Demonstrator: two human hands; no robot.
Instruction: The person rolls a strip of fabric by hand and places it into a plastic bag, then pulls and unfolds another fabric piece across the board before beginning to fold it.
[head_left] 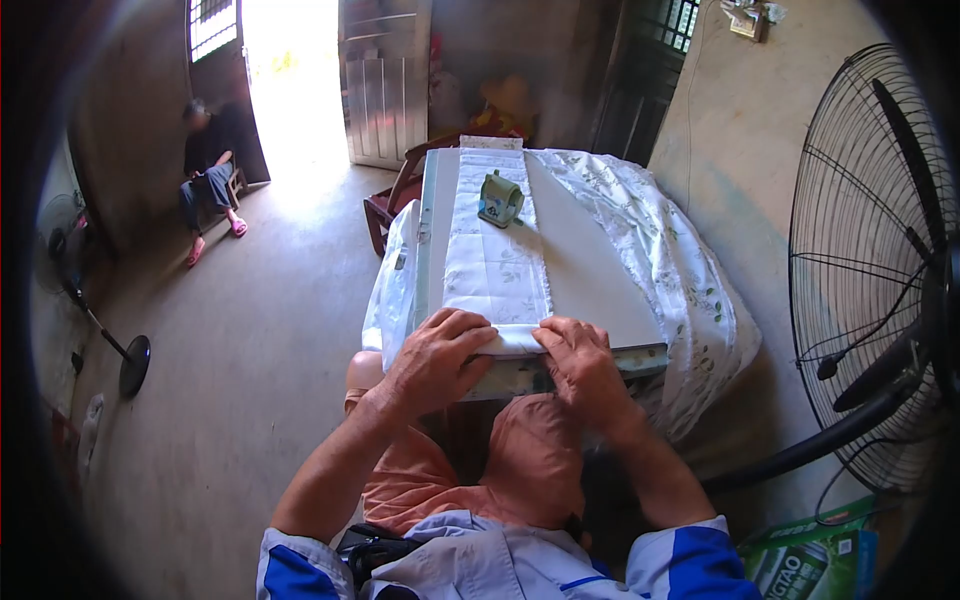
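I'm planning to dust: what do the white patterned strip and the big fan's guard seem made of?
White strip: likely matte woven cloth, as it creases and its near end folds softly. Fan guard: probably dark metal wire, given its thin, closely spaced rods; coating unclear.

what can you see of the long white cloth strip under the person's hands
The white cloth strip looks like thin fabric with faint greyish leaf prints. It lies mostly flat, lengthwise on the pale tabletop, reaching its far edge. The near end looks rolled or folded into a thick band, in the grip of the left hand and right hand. A small green object sits on its farther half.
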